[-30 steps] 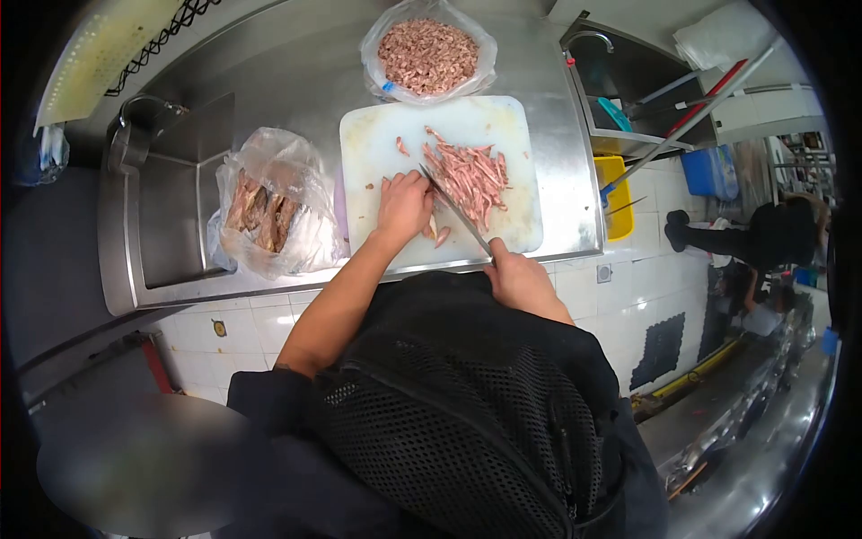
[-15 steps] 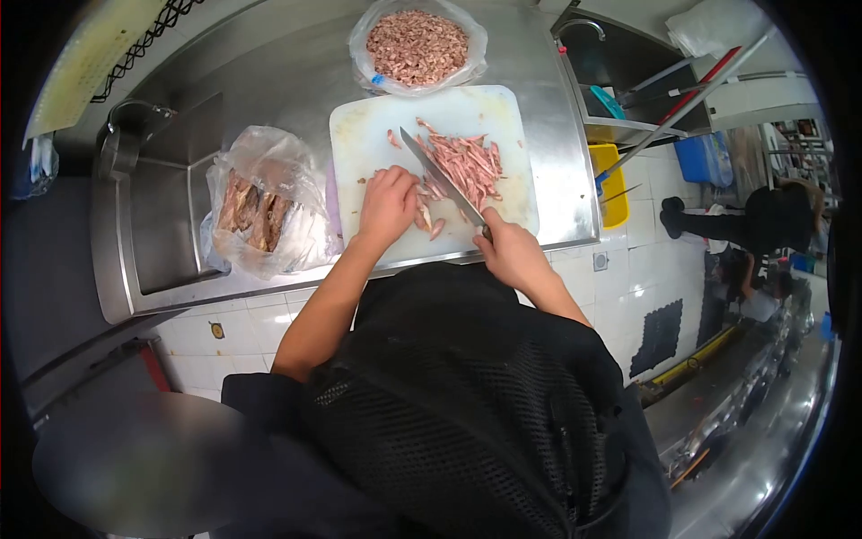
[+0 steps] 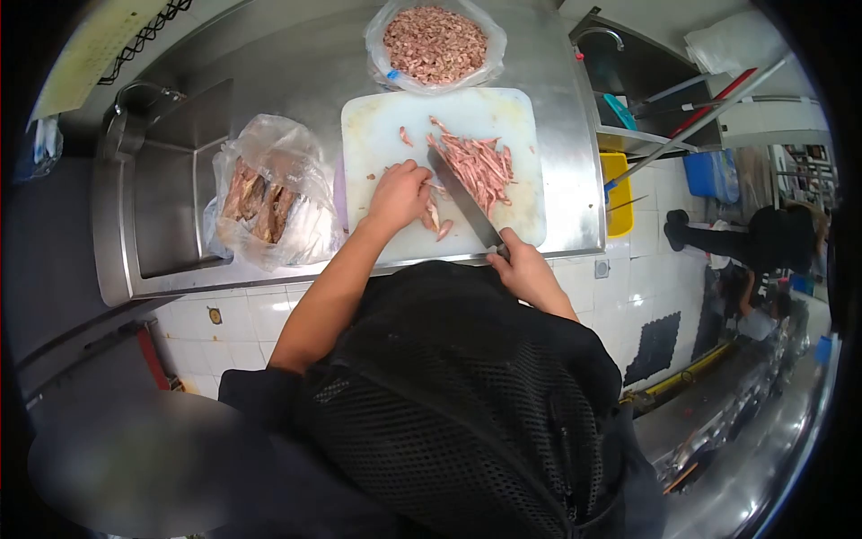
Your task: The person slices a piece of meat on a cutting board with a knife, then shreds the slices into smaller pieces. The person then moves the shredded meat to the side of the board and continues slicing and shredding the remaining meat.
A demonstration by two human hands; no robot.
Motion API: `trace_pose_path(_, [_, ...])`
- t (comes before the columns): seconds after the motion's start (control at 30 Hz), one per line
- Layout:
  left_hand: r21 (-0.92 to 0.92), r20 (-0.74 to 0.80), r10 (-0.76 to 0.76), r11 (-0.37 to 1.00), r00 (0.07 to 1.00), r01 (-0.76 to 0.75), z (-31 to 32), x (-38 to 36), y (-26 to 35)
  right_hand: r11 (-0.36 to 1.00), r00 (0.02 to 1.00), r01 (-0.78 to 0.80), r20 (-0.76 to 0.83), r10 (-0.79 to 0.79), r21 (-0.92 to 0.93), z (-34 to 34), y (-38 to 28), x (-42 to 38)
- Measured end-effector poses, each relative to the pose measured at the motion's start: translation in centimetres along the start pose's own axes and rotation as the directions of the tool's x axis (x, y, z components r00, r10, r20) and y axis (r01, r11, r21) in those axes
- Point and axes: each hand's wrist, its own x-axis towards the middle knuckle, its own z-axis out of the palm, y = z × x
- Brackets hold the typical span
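My left hand [image 3: 401,192] rests on the white cutting board [image 3: 373,135], its fingers curled over a piece of meat [image 3: 436,220] that pokes out below them. In my right hand [image 3: 530,272], near the board's front edge, is the handle of a kitchen knife [image 3: 469,202]. Its long blade slants up and left across the board, close to my left fingertips. Right of the blade lies a pile of thin pink meat strips [image 3: 482,169]. One small scrap [image 3: 405,136] sits apart, above my left hand.
Behind the board stands a plastic bag of diced meat [image 3: 435,45]. At left, a clear bag holds larger dark meat pieces [image 3: 259,205], beside a steel sink [image 3: 171,202]. A yellow bin [image 3: 618,193] is off the counter's right end. Another person in dark clothes [image 3: 772,238] is far right.
My right hand has drawn the knife back toward me and slightly right. My left hand keeps its place on the meat. The whole view has shifted a little.
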Motion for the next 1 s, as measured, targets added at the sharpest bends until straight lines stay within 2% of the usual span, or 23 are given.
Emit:
trace_pose_path(0.03, [0.004,0.041,-0.033,0.999,0.999,0.032,-0.2,0.2,0.1,1.000,1.000,0.008,0.002,-0.008,0.004,0.2,-0.2,-0.1])
trace_pose_path(0.17, [0.023,0.022,-0.011,1.000,1.000,0.010,-0.4,1.2,-0.2,0.999,1.000,0.004,-0.026,-0.003,0.043,1.7,0.7,0.4])
trace_pose_path(0.2, [-0.215,0.071,-0.186,0.957,0.980,0.197,-1.0,1.4,-0.1,0.999,0.999,0.028,-0.038,-0.027,0.037,2.2,0.9,0.5])
trace_pose_path(0.23, [-0.422,0.163,-0.340,0.824,0.926,0.377,-1.5,1.6,0.0,0.999,0.999,0.019,-0.050,-0.017,0.050,2.4,1.1,0.5])
trace_pose_path(0.27, [-0.412,0.175,-0.329,0.832,0.928,0.373,-1.8,1.6,0.1,0.997,0.998,0.022,-0.054,-0.018,0.071,2.6,1.1,0.5])
trace_pose_path(0.33, [-0.685,0.284,-0.373,0.565,0.883,0.460,-2.5,1.3,0.2,0.994,0.998,0.026,-0.063,-0.019,0.106,2.9,1.1,0.6])
trace_pose_path(0.47, [-0.629,0.292,-0.349,0.631,0.890,0.454,-3.1,1.1,0.4,0.994,0.998,0.024,-0.054,-0.019,0.102,3.0,1.3,0.7])
trace_pose_path(0.53, [-0.606,0.354,-0.319,0.638,0.879,0.476,-3.1,1.2,0.5,0.996,0.999,0.021,-0.051,-0.016,0.087,2.8,1.2,0.6])
trace_pose_path(0.57, [-0.607,0.354,-0.319,0.637,0.879,0.475,-3.1,1.1,0.6,0.997,0.999,0.006,-0.032,-0.003,0.083,2.7,1.1,0.6])
trace_pose_path(0.63, [-0.617,0.496,-0.256,0.568,0.830,0.544,-3.8,1.4,2.0,0.997,1.000,-0.008,-0.012,0.008,0.075,2.6,1.1,0.6])
trace_pose_path(0.67, [-0.620,0.494,-0.257,0.565,0.830,0.544,-3.5,1.5,2.2,0.998,1.000,-0.004,-0.015,0.006,0.069,2.6,1.2,0.6])
trace_pose_path(0.73, [-0.420,0.532,-0.197,0.783,0.824,0.458,-2.7,2.2,2.2,0.998,1.000,0.003,-0.013,-0.002,0.055,2.8,1.1,0.6])
trace_pose_path(0.77, [-0.426,0.525,-0.201,0.779,0.827,0.460,-2.1,2.4,2.2,0.998,1.000,0.002,-0.015,-0.002,0.058,2.7,1.1,0.6])
trace_pose_path(0.83, [-0.124,0.347,-0.141,0.973,0.927,0.194,-1.2,2.6,2.2,0.999,1.000,0.008,-0.014,-0.007,0.051,2.7,1.1,0.6])
trace_pose_path(0.93, [-0.217,0.304,-0.214,0.933,0.928,0.286,-1.1,2.1,2.3,0.998,0.999,0.001,-0.035,0.001,0.058,2.8,1.1,0.4])
trace_pose_path(1.0, [-0.222,0.319,-0.212,0.931,0.924,0.290,-1.2,1.8,1.7,0.999,0.996,0.035,-0.076,-0.034,0.008,2.8,0.9,0.1])
